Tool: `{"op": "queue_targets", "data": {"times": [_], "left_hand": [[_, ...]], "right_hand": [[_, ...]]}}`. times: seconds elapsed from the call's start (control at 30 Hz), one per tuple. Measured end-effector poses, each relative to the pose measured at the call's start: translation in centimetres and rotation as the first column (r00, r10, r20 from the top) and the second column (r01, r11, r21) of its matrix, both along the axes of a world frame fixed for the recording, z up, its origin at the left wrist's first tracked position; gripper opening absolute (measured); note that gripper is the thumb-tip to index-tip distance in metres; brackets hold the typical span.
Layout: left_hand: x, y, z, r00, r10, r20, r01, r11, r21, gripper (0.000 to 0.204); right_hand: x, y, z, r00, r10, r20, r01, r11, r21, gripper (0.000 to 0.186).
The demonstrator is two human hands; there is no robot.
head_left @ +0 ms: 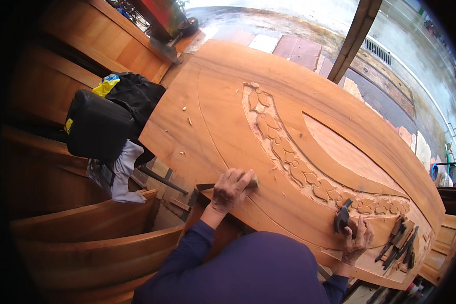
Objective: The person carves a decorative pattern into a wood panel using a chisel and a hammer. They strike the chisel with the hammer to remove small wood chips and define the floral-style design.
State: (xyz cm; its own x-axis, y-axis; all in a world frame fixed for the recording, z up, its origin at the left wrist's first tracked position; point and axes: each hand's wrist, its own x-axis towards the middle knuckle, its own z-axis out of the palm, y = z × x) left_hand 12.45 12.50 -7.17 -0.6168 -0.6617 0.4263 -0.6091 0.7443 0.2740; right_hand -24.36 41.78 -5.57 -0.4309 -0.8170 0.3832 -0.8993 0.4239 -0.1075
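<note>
A large wooden panel (273, 61) lies before me, with a band of carved leaves and flowers (283, 149) in relief curving across it. My left hand (231, 190) is closed near the panel's near edge. From its fingertips juts the end of a small brownish block (253, 182); the rest is hidden. Farther right, my right hand (357, 239) grips a dark curved tool (342, 217) just below the carved band. Its exact kind is unclear. Beside that hand, several carving chisels (401, 243) lie in a bunch on the panel.
Wood chips (189, 121) are scattered over the panel. At left are a black plastic container (99, 126), dark cloth (137, 96) and a grey rag (124, 172). Other wooden panels (96, 253) stand at lower left. A slanted post (354, 40) rises beyond the far edge.
</note>
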Motion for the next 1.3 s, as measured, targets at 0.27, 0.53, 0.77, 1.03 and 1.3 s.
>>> {"op": "queue_targets", "data": {"times": [0.27, 0.53, 0.77, 1.03, 1.3], "left_hand": [[-0.4, -0.2, -0.3, 0.996, 0.07, -0.062, -0.071, 0.997, -0.017, 0.064], [-0.7, 0.1, -0.4, 0.996, 0.073, -0.05, -0.075, 0.997, -0.024, 0.063], [-0.8, 0.2, -0.2, 0.996, 0.084, -0.027, -0.086, 0.995, -0.041, 0.063], [-1.1, 0.2, -0.2, 0.994, 0.102, -0.028, -0.103, 0.994, -0.022, 0.064], [-0.9, -0.2, -0.2, 0.993, 0.116, -0.024, -0.116, 0.993, 0.002, 0.065]], "right_hand": [[-0.5, 1.5, -2.5, 0.988, -0.048, 0.147, 0.078, 0.975, -0.207, 0.063], [-0.8, 1.9, -2.0, 0.981, -0.014, 0.194, 0.075, 0.948, -0.309, 0.058], [-0.9, 2.0, -2.1, 0.975, -0.004, 0.222, 0.074, 0.95, -0.304, 0.054], [-1.1, 1.9, -2.2, 0.964, -0.019, 0.265, 0.098, 0.952, -0.291, 0.054], [-1.6, 1.5, -2.8, 0.972, -0.025, 0.235, 0.085, 0.965, -0.25, 0.056]]}}
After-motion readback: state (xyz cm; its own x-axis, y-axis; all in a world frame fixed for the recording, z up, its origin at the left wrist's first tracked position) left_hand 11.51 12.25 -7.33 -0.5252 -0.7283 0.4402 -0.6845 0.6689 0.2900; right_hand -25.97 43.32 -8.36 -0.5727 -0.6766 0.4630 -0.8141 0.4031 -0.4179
